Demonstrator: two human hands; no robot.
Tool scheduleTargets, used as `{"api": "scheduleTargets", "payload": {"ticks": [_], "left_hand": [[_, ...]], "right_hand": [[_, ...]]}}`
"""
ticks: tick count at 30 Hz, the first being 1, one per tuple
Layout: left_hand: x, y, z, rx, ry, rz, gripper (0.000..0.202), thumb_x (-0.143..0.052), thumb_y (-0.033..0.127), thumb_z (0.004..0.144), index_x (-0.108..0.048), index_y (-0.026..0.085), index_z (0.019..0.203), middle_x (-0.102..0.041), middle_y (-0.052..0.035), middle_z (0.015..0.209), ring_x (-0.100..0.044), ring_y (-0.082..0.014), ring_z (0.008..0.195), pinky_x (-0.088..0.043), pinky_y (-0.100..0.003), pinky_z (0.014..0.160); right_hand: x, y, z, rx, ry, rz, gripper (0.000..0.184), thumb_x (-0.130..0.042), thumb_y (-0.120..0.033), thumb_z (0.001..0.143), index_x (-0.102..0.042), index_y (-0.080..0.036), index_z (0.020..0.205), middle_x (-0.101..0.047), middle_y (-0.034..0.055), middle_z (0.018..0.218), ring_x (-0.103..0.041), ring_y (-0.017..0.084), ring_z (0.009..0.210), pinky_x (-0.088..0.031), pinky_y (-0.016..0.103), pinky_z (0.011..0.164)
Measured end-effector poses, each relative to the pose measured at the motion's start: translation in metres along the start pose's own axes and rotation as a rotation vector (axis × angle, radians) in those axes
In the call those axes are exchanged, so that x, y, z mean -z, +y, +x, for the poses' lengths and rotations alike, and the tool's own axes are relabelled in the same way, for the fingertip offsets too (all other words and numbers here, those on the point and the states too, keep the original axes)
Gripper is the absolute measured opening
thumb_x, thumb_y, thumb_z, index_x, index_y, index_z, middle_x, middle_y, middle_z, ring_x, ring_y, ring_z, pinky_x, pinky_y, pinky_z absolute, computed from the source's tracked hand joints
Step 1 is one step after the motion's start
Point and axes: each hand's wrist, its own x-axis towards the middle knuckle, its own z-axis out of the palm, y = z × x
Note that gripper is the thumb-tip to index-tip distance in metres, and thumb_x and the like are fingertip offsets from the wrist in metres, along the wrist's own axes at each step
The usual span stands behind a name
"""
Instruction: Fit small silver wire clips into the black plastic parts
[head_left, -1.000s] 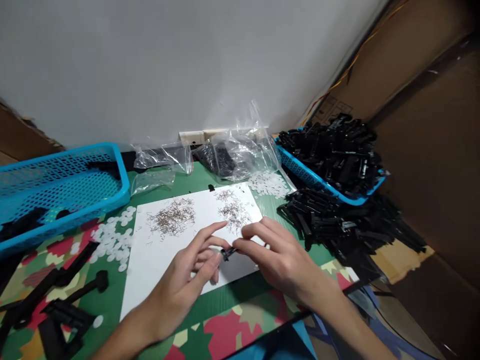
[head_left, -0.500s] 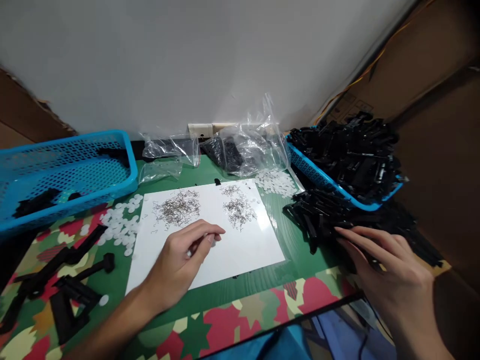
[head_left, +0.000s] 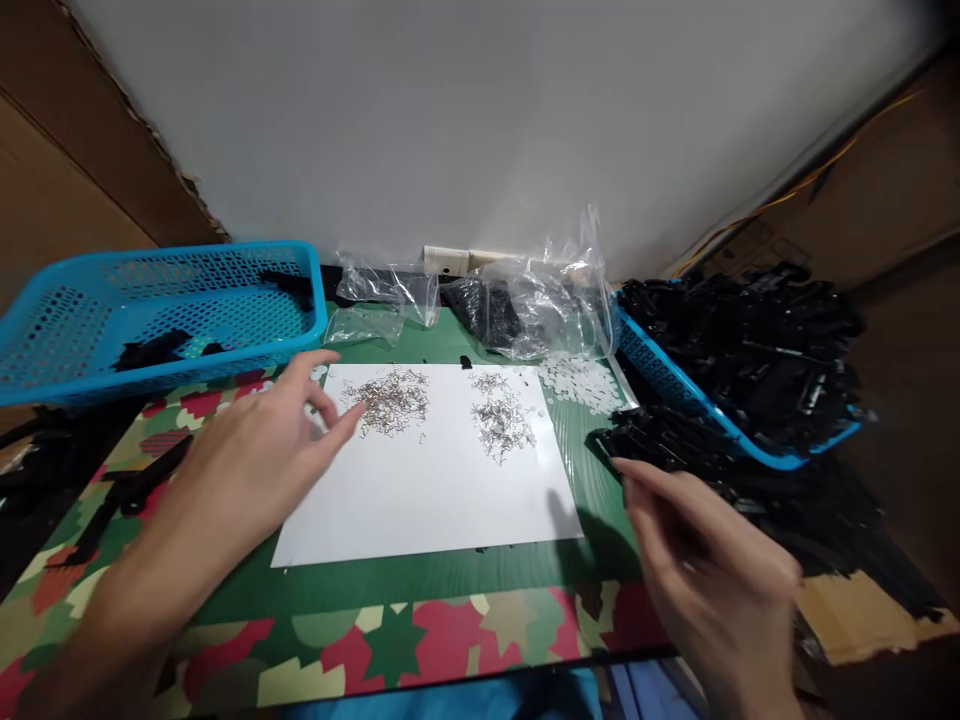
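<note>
My left hand (head_left: 247,455) hovers with fingers spread over the left edge of a white sheet (head_left: 427,500), and holds nothing. Two heaps of small metal springs (head_left: 390,398) (head_left: 504,420) lie on the sheet. My right hand (head_left: 705,570) is smeared by motion at the sheet's lower right, just in front of a loose pile of black plastic parts (head_left: 660,440). Its fingers point left, and whether they hold anything is unclear.
A blue basket (head_left: 150,372) with a few black pieces stands at the left. Another blue basket (head_left: 679,390) heaped with black parts is at the right. Clear plastic bags (head_left: 540,300) and white discs (head_left: 581,378) lie behind the sheet. Long black pieces (head_left: 127,490) lie at the far left. Cardboard walls close both sides.
Both hands held a small black part over the sheet, then separated. My right hand reached into the black pile and has drawn back; my left hand moved left and opened. The view turned left.
</note>
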Motion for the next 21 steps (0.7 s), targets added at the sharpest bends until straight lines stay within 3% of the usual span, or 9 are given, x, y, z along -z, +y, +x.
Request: {"api": "scheduleTargets", "payload": {"ticks": [2, 5, 9, 16, 21], "left_hand": [[0.017, -0.015, -0.007, 0.049, -0.044, 0.168, 0.047, -0.057, 0.055, 0.102, -0.056, 0.025, 0.139, -0.07, -0.0017, 0.089, -0.062, -0.0236, 0.073, -0.032, -0.028, 0.063], [0.035, -0.039, -0.019, 0.164, -0.11, 0.381, 0.04, -0.055, 0.061, 0.099, -0.061, 0.029, 0.123, -0.067, -0.0009, 0.081, -0.061, -0.0263, 0.071, -0.031, -0.028, 0.063], [0.041, -0.064, -0.028, 0.221, -0.257, 0.417, 0.035, -0.051, 0.054, 0.1, -0.061, 0.03, 0.123, -0.072, -0.0027, 0.1, -0.067, -0.0277, 0.084, -0.041, -0.031, 0.071], [0.033, -0.075, -0.032, 0.261, -0.342, 0.375, 0.039, -0.05, 0.062, 0.099, -0.065, 0.034, 0.122, -0.071, -0.0003, 0.133, -0.068, -0.03, 0.111, -0.046, -0.036, 0.084], [0.03, -0.076, -0.031, 0.215, -0.353, 0.389, 0.04, -0.047, 0.057, 0.102, -0.068, 0.031, 0.123, -0.068, -0.002, 0.14, -0.068, -0.032, 0.111, -0.046, -0.039, 0.087]], "right_hand": [[-0.018, -0.006, 0.012, -0.037, -0.236, 0.077, 0.014, -0.064, -0.027, 0.101, -0.076, -0.026, 0.108, -0.065, 0.0016, 0.081, -0.052, 0.015, 0.06, -0.042, 0.031, 0.056], [-0.04, -0.012, 0.027, -0.088, -0.389, 0.117, 0.013, -0.064, -0.031, 0.102, -0.075, -0.025, 0.1, -0.065, 0.0018, 0.082, -0.054, 0.016, 0.064, -0.04, 0.03, 0.058], [-0.057, -0.017, 0.039, -0.122, -0.538, 0.11, 0.012, -0.065, -0.029, 0.101, -0.076, -0.027, 0.097, -0.07, 0.0026, 0.092, -0.059, 0.017, 0.072, -0.041, 0.03, 0.064], [-0.072, -0.021, 0.043, -0.091, -0.633, -0.051, 0.016, -0.06, -0.025, 0.102, -0.075, -0.029, 0.097, -0.072, 0.0009, 0.103, -0.064, 0.018, 0.079, -0.039, 0.03, 0.067], [-0.072, -0.025, 0.044, -0.024, -0.688, -0.115, 0.019, -0.05, -0.025, 0.107, -0.067, -0.025, 0.098, -0.069, 0.0029, 0.104, -0.065, 0.018, 0.078, -0.04, 0.031, 0.068]]}}
